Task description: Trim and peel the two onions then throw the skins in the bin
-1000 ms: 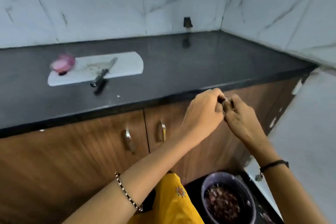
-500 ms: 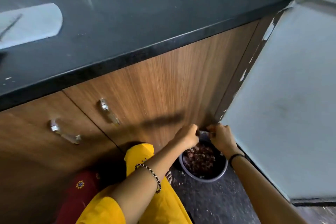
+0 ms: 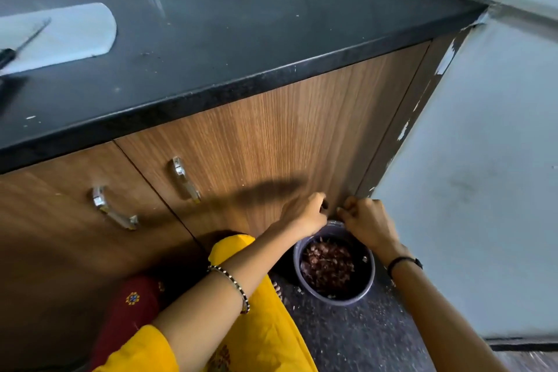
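Note:
A round grey bin stands on the dark floor against the cabinet, filled with reddish-brown onion skins. Both hands hover just above its far rim, a small gap apart. My left hand has its fingers curled and pinches a dark scrap of onion skin at the fingertips. My right hand is curled too, and what its fingers hold is hidden. No onion is in view.
Above, the black counter carries a white cutting board with a black-handled knife at the far left. Wooden cabinet doors with metal handles face me. A pale wall closes the right side. My yellow-clad knee is beside the bin.
The view dropped from the counter to the floor as I crouched. Both hands went down from counter height to just over the bin and have drawn slightly apart.

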Available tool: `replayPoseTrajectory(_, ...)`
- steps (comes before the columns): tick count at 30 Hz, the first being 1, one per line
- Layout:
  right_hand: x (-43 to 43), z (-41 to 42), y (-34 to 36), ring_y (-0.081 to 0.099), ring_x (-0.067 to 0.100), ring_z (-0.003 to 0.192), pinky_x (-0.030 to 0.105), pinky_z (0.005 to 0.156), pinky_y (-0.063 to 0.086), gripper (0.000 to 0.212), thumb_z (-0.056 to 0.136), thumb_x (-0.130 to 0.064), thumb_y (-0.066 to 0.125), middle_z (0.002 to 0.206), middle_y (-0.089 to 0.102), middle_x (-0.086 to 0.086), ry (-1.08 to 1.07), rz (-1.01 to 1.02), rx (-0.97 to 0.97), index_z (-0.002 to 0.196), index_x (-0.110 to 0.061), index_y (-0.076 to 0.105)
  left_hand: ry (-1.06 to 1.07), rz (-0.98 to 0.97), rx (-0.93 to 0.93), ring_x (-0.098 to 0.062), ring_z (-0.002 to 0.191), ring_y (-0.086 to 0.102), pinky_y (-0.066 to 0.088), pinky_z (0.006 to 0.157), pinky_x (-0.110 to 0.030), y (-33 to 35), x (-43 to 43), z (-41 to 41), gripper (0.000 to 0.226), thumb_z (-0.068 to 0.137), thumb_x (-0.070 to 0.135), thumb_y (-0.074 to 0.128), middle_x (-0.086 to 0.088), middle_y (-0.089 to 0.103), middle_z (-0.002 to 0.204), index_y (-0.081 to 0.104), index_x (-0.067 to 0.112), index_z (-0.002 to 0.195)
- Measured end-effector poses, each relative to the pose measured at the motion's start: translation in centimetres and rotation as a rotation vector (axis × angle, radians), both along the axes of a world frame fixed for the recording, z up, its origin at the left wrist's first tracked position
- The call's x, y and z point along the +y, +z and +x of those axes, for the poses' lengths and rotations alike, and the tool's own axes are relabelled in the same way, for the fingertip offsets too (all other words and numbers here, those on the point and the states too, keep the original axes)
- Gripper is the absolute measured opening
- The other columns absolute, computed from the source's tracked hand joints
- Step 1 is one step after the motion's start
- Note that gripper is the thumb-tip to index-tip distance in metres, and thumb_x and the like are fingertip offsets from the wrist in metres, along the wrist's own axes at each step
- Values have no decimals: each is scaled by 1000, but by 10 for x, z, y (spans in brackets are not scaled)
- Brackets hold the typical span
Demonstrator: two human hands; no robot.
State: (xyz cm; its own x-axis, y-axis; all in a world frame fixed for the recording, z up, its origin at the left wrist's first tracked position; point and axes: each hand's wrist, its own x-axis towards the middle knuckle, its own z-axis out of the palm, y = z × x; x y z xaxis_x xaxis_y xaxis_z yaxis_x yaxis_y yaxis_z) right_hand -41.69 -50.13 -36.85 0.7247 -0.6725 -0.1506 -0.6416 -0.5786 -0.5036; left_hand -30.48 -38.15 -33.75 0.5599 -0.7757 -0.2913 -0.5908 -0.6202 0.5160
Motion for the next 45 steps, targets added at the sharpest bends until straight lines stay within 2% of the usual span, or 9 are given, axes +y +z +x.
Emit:
replayPoseTrajectory(6,22,16,77,70,14,78,41,73,59,8,88,-39,71,76,70,-16,37,-95,-343,89,-31,71,14,-190,-270,-33,109,63,46,78,-38,90,34,-2,26,100,23,50,-10,67,120,59,17,124)
replayPoseTrajectory(10,46,36,133,70,5,69,40,69,61,8,91,-32,73,78,71,-14,126,-141,-570,94,-25,73,75,-388,-359,-29,107,67,55,84,-41,142,58,13,24,101,24,51,-4,69,120,60,20,123)
replayPoseTrajectory(16,101,77,208,64,4,78,13,71,50,4,92,-19,71,84,71,-10,312,-307,-814,93,-17,73,239,-587,-442,-23,108,64,53,87,-41,199,98,47,26,100,22,50,2,70,119,62,25,123)
replayPoseTrajectory(19,128,103,227,62,9,82,25,76,50,4,88,-11,71,89,68,-2,451,-354,-829,92,-13,71,362,-726,-440,-18,104,67,54,88,-42,221,128,68,22,96,25,54,9,74,108,69,30,111)
replayPoseTrajectory(23,165,133,234,57,19,95,32,85,47,11,91,-16,66,99,66,0,594,-435,-808,100,-12,69,515,-805,-506,-17,96,69,56,82,-40,242,174,94,23,89,33,51,10,75,95,70,34,102)
replayPoseTrajectory(27,206,160,241,58,24,116,41,102,44,33,97,-27,43,119,66,6,811,-351,-640,118,-9,62,638,-753,-462,-20,98,68,55,85,-41,248,212,130,20,90,30,53,7,75,96,70,32,100)
replayPoseTrajectory(30,233,178,240,28,19,151,43,125,19,62,99,-40,20,155,46,8,911,-488,-415,145,-11,49,685,-733,-464,-20,104,66,52,88,-36,247,230,147,20,94,20,57,4,75,104,73,24,105)
replayPoseTrajectory(36,227,216,262,-4,16,157,42,127,-4,63,109,-42,13,170,8,6,811,-446,-72,162,-8,14,708,-742,-442,-21,113,63,52,95,-43,240,241,165,21,94,20,57,1,72,119,74,24,106)
replayPoseTrajectory(45,194,219,268,-5,23,157,38,127,-4,77,107,-56,13,169,-2,15,524,-357,37,161,-1,5,625,-679,-416,-18,98,64,54,87,-41,232,223,161,20,96,23,55,1,72,101,71,27,106)
